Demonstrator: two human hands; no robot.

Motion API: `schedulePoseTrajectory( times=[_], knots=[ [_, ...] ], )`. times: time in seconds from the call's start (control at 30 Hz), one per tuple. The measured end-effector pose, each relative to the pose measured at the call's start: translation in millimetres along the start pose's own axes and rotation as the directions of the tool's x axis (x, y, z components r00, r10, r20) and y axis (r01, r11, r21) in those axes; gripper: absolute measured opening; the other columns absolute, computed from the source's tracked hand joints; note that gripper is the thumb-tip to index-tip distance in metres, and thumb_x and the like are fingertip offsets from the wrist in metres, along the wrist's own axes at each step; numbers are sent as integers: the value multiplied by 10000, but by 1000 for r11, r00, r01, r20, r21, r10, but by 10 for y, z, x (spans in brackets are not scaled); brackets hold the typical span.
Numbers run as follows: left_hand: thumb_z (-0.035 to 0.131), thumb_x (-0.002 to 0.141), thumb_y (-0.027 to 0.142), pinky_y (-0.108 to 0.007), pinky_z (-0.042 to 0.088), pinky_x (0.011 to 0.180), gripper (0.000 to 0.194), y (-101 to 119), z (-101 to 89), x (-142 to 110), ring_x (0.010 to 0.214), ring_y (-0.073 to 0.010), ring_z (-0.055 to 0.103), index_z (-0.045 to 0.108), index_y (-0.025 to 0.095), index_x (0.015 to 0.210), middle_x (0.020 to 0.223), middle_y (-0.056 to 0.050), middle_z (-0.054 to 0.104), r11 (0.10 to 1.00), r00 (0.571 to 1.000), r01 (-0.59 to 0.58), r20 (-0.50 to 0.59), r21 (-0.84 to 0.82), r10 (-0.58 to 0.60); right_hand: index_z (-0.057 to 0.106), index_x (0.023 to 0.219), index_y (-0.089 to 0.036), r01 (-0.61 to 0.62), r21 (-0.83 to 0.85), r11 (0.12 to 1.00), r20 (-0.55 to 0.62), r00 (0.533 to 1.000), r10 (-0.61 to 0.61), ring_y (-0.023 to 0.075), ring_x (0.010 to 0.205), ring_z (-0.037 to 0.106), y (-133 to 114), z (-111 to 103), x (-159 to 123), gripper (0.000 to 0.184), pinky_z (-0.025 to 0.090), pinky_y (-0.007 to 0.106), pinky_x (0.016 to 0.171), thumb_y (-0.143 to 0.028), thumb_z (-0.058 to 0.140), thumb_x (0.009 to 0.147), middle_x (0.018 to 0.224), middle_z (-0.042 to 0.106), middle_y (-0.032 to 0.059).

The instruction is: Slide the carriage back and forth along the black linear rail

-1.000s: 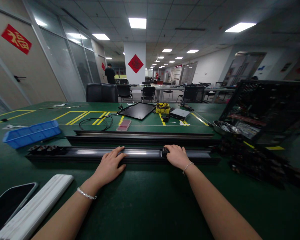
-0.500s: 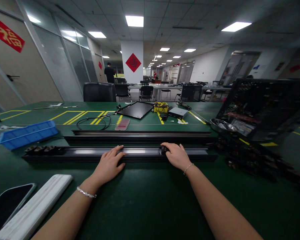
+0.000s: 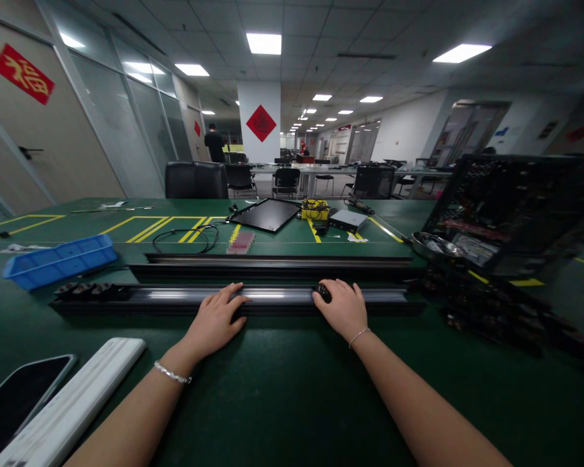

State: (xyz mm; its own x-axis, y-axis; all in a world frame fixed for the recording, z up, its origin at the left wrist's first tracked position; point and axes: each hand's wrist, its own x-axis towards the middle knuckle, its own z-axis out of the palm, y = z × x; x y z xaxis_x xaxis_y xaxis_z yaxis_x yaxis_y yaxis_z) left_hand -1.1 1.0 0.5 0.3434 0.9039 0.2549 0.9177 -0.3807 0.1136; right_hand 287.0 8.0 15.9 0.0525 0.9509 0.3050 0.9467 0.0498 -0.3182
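Bare forearms [image 3: 126,415], a beaded silver bracelet [image 3: 172,372] on the left one, a thin silver bracelet [image 3: 358,337] on the right.

One left hand [image 3: 217,319], one right hand [image 3: 339,311], two bracelets [image 3: 172,373] [image 3: 359,337], two long black rails, near rail [image 3: 224,297] and far rail [image 3: 272,262]; one blue tray [image 3: 58,266] at left, one phone [image 3: 19,405] near left, one standing person [image 3: 215,144] far off.
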Motion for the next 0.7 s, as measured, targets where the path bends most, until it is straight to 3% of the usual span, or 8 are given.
schedulePoseTrajectory(
  times=[0.27, 0.7],
  knots=[
    [503, 795, 322, -476, 322, 999, 373, -9, 14, -4, 1284, -265, 370, 537, 306, 1166, 1426, -50, 382, 1000, 1000, -1, -3, 3, 1, 623, 1058, -245, 8, -7, 1000, -18, 1000, -8, 227, 1138, 484, 6, 14, 23, 362, 260, 414, 998, -422, 452, 791, 1143, 631, 48],
    [501, 794, 321, -467, 332, 989, 353, -21, 20, -6, 1278, -263, 376, 543, 291, 1144, 1422, -53, 386, 999, 1000, -14, -1, 30, 14, 630, 987, -236, -17, 29, 999, -40, 999, 18, 237, 1123, 484, 0, 24, 23, 318, 241, 422, 1007, -389, 445, 778, 1093, 640, 54]
  ],
)
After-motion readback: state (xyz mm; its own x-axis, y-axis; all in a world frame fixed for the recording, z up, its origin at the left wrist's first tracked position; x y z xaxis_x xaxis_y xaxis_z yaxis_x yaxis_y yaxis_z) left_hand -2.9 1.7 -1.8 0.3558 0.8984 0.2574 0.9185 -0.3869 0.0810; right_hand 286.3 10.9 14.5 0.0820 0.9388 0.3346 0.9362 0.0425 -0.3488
